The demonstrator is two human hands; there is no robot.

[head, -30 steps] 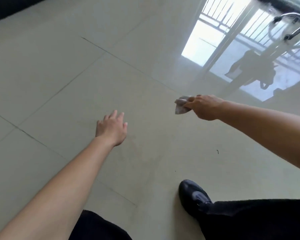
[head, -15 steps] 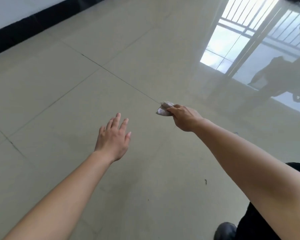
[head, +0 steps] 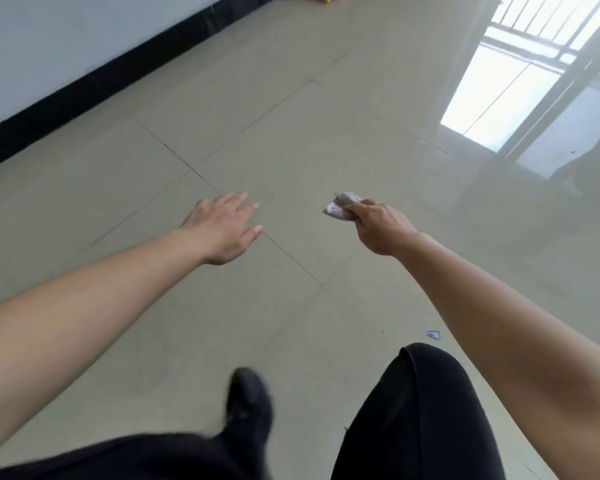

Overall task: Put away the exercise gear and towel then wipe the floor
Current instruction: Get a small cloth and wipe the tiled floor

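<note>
My right hand [head: 381,226] is shut on a small crumpled grey-white cloth [head: 340,206], which sticks out past the fingers and hangs in the air above the floor. My left hand [head: 224,226] reaches forward, palm down, fingers spread, holding nothing. Beneath both hands lies the glossy beige tiled floor [head: 291,133] with dark grout lines. No exercise gear or towel is in sight.
A white wall with a black skirting board [head: 94,88] runs along the upper left. A bright window reflection [head: 499,95] shines on the floor at the upper right. My black shoe [head: 248,407] and black trouser leg [head: 426,410] are below. A small blue scrap [head: 433,335] lies on the floor.
The view has swung towards the wall and I have stepped forward. Both arms stay outstretched, and the right hand keeps the cloth. The shoe and leg have come back into sight.
</note>
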